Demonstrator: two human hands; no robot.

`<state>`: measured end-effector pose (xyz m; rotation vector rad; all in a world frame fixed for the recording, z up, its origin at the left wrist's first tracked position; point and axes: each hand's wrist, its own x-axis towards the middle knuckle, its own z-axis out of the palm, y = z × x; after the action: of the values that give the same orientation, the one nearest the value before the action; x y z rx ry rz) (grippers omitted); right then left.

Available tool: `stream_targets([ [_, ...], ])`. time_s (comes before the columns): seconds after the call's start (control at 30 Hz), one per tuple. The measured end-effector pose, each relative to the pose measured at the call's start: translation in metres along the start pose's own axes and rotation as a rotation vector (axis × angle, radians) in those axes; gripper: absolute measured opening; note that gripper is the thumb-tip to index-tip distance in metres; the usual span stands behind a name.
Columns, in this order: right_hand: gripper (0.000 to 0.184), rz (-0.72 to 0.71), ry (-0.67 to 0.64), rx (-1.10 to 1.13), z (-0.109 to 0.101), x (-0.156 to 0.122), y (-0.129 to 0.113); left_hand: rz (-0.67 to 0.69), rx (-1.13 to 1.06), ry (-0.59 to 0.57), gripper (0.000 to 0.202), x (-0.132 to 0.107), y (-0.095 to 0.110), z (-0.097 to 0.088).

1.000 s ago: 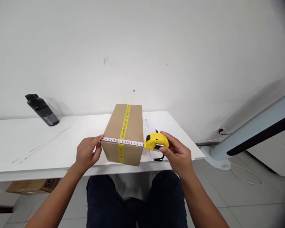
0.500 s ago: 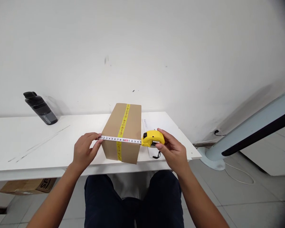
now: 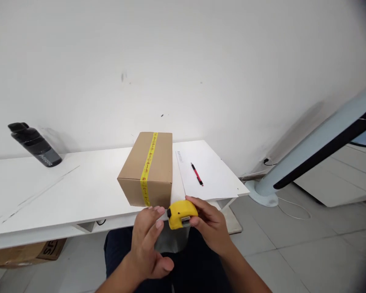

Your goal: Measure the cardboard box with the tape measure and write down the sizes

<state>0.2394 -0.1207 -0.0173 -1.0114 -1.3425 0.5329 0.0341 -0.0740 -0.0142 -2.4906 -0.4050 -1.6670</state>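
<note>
My right hand point(image 3: 210, 223) grips a yellow tape measure point(image 3: 182, 214) just in front of the table's front edge. No blade shows stretched out of its case. Close to its left side is my left hand point(image 3: 149, 242), fingers apart and holding nothing. Behind both hands a brown cardboard box point(image 3: 158, 158) stands on the white table, a strip of yellow printed tape point(image 3: 148, 160) running over its top and down the front. To the right of the box lies a sheet of paper point(image 3: 213, 179) with some writing, and a red and black pen point(image 3: 197, 174) rests on it.
A dark bottle point(image 3: 36, 145) stands at the left of the white table point(image 3: 88, 175), near the wall. Under the table is another cardboard box point(image 3: 27, 252). On the floor at right a tall pale tower appliance point(image 3: 317, 150) stands with its cable point(image 3: 295, 215).
The tape blade, stretched across the box before, is back in its case. My left hand has let go of its end. Both hands have come down towards me, off the box.
</note>
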Motion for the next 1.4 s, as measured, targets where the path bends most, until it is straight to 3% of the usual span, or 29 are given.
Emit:
stream_targets([
  [0.07, 0.041, 0.093, 0.031, -0.152, -0.004, 0.007, 0.017, -0.058, 0.019, -0.023, 0.064, -0.015, 0.000, 0.020],
  [0.17, 0.046, 0.289, 0.041, -0.323, -0.006, 0.035, 0.048, -0.060, 0.204, -0.159, 0.060, -0.026, -0.009, 0.044],
  [0.23, 0.046, 0.378, -0.144, -0.462, -0.002, 0.062, 0.068, -0.099, 0.327, -0.237, 0.059, -0.030, -0.020, 0.057],
  [0.33, 0.040, 0.377, -0.326, -0.532, 0.014, 0.101, 0.091, -0.252, 0.468, -0.287, 0.057, -0.036, -0.038, 0.071],
  [0.43, 0.040, 0.332, -0.420, -0.570, 0.037, 0.128, 0.103, -0.457, 0.559, -0.284, 0.062, -0.046, -0.052, 0.076],
  [0.5, 0.039, 0.280, -0.452, -0.616, 0.053, 0.137, 0.108, -0.518, 0.587, -0.289, 0.064, -0.051, -0.056, 0.074],
  [0.6, 0.034, 0.200, -0.476, -0.688, 0.072, 0.142, 0.111, -0.422, 0.564, -0.295, 0.057, -0.050, -0.053, 0.071],
  [0.7, 0.028, 0.152, -0.485, -0.738, 0.076, 0.148, 0.110, -0.280, 0.460, -0.283, 0.037, -0.032, -0.044, 0.077],
  [0.77, 0.032, 0.138, -0.452, -0.771, 0.062, 0.154, 0.108, -0.258, 0.332, -0.353, 0.023, -0.015, -0.040, 0.089],
  [0.83, 0.038, 0.150, -0.387, -0.824, 0.033, 0.161, 0.106, -0.234, 0.210, -0.493, 0.023, 0.003, -0.042, 0.108],
  [0.97, 0.049, 0.318, -0.266, -1.001, -0.043, 0.171, 0.108, -0.116, 0.140, -0.726, 0.054, 0.021, -0.059, 0.151],
  [1.07, 0.057, 0.452, -0.326, -1.077, -0.078, 0.166, 0.117, -0.132, 0.099, -0.901, 0.074, 0.019, -0.069, 0.174],
  [1.17, 0.058, 0.457, -0.447, -1.071, -0.086, 0.160, 0.127, -0.148, 0.031, -1.045, 0.082, 0.012, -0.071, 0.181],
  [1.27, 0.047, 0.366, -0.412, -0.854, -0.088, 0.167, 0.137, -0.121, -0.013, -1.096, 0.095, 0.007, -0.068, 0.181],
  [1.4, 0.032, 0.391, -0.228, -0.136, -0.093, 0.199, 0.158, -0.098, -0.023, -1.104, 0.097, 0.008, -0.064, 0.181],
])
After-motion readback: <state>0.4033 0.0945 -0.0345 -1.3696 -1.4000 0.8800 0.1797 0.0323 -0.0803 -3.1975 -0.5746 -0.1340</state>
